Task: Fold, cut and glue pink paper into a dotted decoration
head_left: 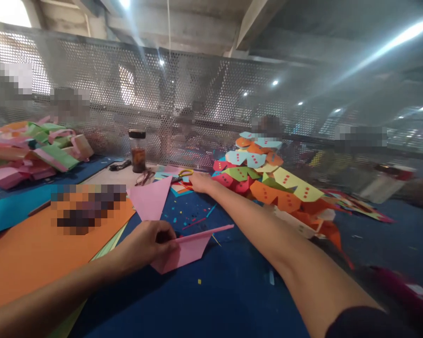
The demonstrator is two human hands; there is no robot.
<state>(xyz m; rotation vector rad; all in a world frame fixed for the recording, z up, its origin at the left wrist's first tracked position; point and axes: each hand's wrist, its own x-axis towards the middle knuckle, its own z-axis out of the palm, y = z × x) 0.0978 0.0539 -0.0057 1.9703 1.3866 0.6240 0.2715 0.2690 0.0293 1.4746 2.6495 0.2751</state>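
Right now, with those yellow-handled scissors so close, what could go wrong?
The right hand is near the scissors, so a careless grab might cause a cut. The right forearm passes close to the piled paper shapes; a bump could topple them. The left hand pinches the pink paper, and squeezing hard might crease it.

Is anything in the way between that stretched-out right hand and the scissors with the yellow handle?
Nothing visible is. The right hand is right beside the scissors, though I can't tell whether it touches them. The pink paper held in the left hand is nearer the camera, outside that gap.
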